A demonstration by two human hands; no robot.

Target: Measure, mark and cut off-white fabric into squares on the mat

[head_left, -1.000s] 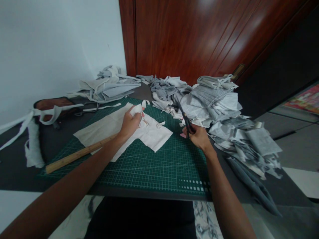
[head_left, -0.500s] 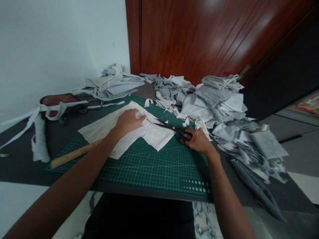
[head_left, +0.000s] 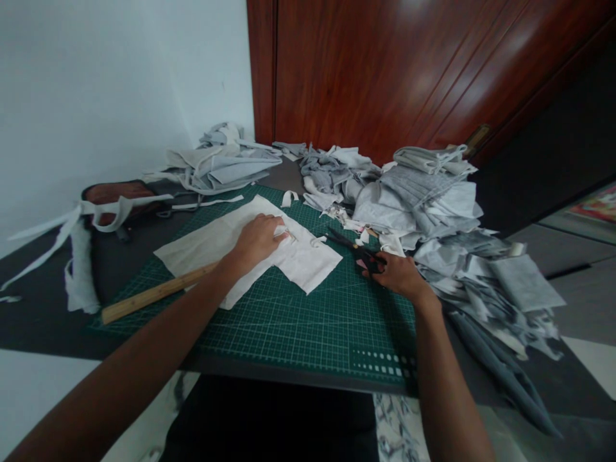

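Observation:
A piece of white cloth [head_left: 308,260] with an angular outline lies on the green cutting mat [head_left: 308,333]. My left hand [head_left: 260,240] rests on it, the fingers closed over the cloth by its upper edge. Small curled slivers of cloth show beside the fingertips and along that edge. To the right, my right hand [head_left: 397,276] grips the handles of black scissors [head_left: 359,247]. Their blades point left, just off the cloth's upper right side. Under my left forearm lies a wooden ruler [head_left: 149,301], partly hidden.
Grey and white fabric pieces [head_left: 409,199] are heaped along the back and right of the dark table [head_left: 216,361]. Another fabric pile [head_left: 216,163] stands at the back left. A brown pouch [head_left: 118,192] with white strips lies at the left. Behind is a wooden door [head_left: 366,77].
The scissors have moved right, away from the cloth. My left hand has come down flatter onto the cloth, whose upper edge now lies lower. The view has shifted slightly.

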